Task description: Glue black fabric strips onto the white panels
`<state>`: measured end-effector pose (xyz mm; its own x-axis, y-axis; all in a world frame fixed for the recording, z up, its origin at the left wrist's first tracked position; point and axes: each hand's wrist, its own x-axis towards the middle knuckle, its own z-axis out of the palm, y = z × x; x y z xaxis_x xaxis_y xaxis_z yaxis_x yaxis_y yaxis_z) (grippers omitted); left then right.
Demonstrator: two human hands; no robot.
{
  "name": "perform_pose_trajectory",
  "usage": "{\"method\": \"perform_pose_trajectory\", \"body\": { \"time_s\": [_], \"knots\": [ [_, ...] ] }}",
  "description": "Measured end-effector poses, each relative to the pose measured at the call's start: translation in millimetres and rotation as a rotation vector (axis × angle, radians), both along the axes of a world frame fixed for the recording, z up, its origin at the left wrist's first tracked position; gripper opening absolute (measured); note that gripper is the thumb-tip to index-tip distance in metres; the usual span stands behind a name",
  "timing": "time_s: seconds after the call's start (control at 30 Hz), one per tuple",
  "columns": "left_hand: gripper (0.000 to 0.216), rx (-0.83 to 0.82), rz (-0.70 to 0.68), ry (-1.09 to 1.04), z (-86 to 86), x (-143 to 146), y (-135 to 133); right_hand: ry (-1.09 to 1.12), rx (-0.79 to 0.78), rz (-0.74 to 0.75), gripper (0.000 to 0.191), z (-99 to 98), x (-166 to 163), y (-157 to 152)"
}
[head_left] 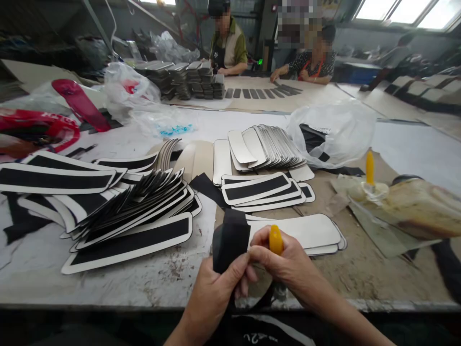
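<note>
My left hand (pixel 212 293) is closed round a bundle of black strips (pixel 232 235), held up over the table's front edge. My right hand (pixel 284 257) grips a tool by its yellow handle (pixel 275 240); its working end is hidden. The thumb and forefinger of that hand meet the lower right edge of the black strips, close to my left thumb. Just behind my hands lie white rounded panels (pixel 302 230). Further back are several white-bordered panels with black centres (pixel 257 187). To the left spreads a large heap of similar panels (pixel 131 242).
A fanned stack of white panels (pixel 270 146) stands mid-table beside a clear plastic bag (pixel 334 129). At right, a second yellow handle (pixel 370 168) rises from a stained, yellowish container (pixel 414 204). Two people (pixel 230 45) sit across the table near stacked pieces (pixel 192 79).
</note>
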<state>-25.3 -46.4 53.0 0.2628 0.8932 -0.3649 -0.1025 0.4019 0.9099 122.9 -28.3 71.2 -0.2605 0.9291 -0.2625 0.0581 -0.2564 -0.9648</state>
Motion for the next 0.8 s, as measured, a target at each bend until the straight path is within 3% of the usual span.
{"method": "perform_pose_trajectory", "body": {
  "time_s": [0.07,0.13,0.27,0.47,0.67,0.8],
  "knots": [
    [0.039,0.002,-0.027,0.023,-4.7,5.0,-4.3,0.185,-0.103,0.01,0.025,-4.0,-4.4,-3.1],
    [0.038,-0.005,-0.019,0.039,-9.2,9.2,-7.9,0.202,-0.132,-0.022,0.027,-6.7,-4.5,-8.2],
    [0.035,0.029,-0.018,0.068,-13.6,13.7,-11.7,0.032,-0.048,-0.126,0.03,-10.5,2.0,-16.0],
    [0.034,0.037,0.07,0.116,-16.3,19.9,-19.8,-0.21,0.126,-0.406,0.032,-8.8,15.3,-20.0],
    [0.032,0.133,0.084,0.164,-23.5,29.9,-32.2,-0.19,0.164,-0.429,0.033,-3.5,22.7,-27.8],
    [0.03,0.166,-0.002,0.306,-32.2,28.0,-40.3,-0.03,0.163,-0.62,0.026,-1.6,35.2,-26.3]
  ]
}}
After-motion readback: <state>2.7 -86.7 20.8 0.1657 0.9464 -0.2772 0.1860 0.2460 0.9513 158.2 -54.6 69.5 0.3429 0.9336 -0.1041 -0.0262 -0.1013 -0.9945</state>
